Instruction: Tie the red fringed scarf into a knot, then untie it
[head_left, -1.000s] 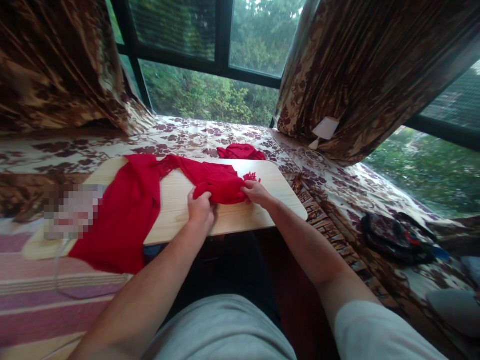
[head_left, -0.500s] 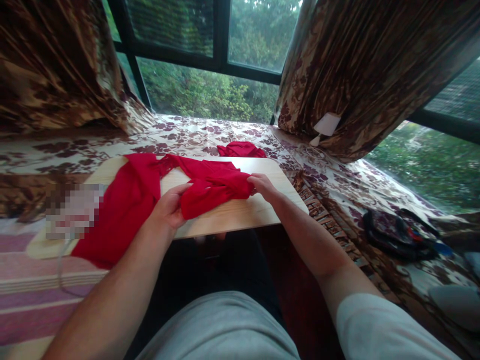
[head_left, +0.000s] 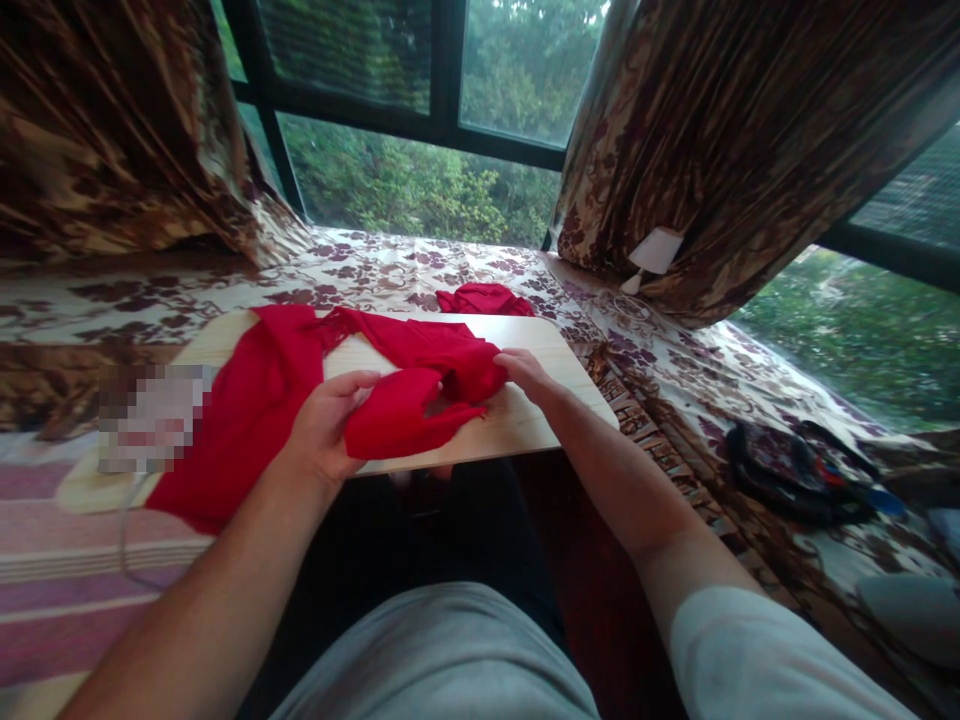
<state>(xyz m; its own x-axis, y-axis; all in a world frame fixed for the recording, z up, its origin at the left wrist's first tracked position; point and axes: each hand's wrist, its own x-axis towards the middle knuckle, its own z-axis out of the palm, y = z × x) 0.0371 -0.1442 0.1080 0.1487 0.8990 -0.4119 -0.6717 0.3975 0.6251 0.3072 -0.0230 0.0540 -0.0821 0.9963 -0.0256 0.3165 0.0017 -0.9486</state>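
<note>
A red cloth or garment (head_left: 255,400) lies across a light wooden board (head_left: 517,425), its left part spread out and hanging over the near edge. My left hand (head_left: 330,425) is closed around a folded flap of it, thumb on top, and holds this flap up near the board's front edge. At the cloth's right end my right hand (head_left: 525,375) pinches the bunched fabric. Between the hands a gap shows between the flap and the rest of the cloth. The exact kind of garment I cannot make out.
A second red cloth (head_left: 484,298) lies behind the board on the floral cover (head_left: 375,265). A small white lamp (head_left: 654,252) stands at the back right. To the right lies a dark bag (head_left: 787,470). A blurred-out item with a cable (head_left: 124,530) sits on the board's left end.
My left hand has moved slightly left and toward me, pulling the flap away from the rest of the red cloth. My right hand has stayed almost in place.
</note>
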